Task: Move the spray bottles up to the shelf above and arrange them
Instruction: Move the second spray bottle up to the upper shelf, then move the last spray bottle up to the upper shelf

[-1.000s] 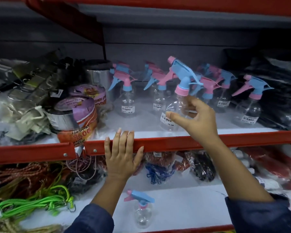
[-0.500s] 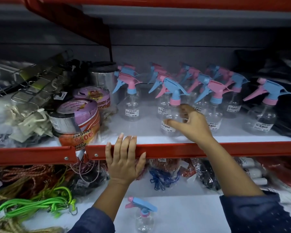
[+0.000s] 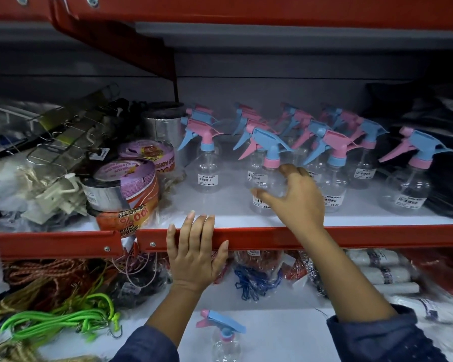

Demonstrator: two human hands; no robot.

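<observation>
At the bottom centre of the frame, one spray bottle (image 3: 224,335) with a blue and pink trigger head stands alone on the white lower shelf (image 3: 285,335), between two dark blue sleeves. Green cords (image 3: 63,322) lie at the lower left, and white rolls (image 3: 385,273) in wrapping at the lower right. Just above the lone bottle, the left hand (image 3: 194,259) rests flat, fingers spread and holding nothing, against the red front rail (image 3: 377,237) of the upper shelf (image 3: 233,205), its fingertips hooked over the rail's top edge. To the right, the right hand (image 3: 297,197) reaches over the rail with its fingers loosely curved around the clear body of the front bottle (image 3: 266,178) at mid frame, thumb on the near side; whether it grips firmly cannot be told. That bottle stands upright on the white upper shelf, with a blue head and pink collar. Around and behind it, a group of bottles (image 3: 332,152) stands in rough rows running toward the grey back wall, and one more bottle (image 3: 409,184) stands apart at the right. On the left side of the upper shelf sit stacked tape rolls (image 3: 126,184), with packaged hardware beyond them at the upper left.
</observation>
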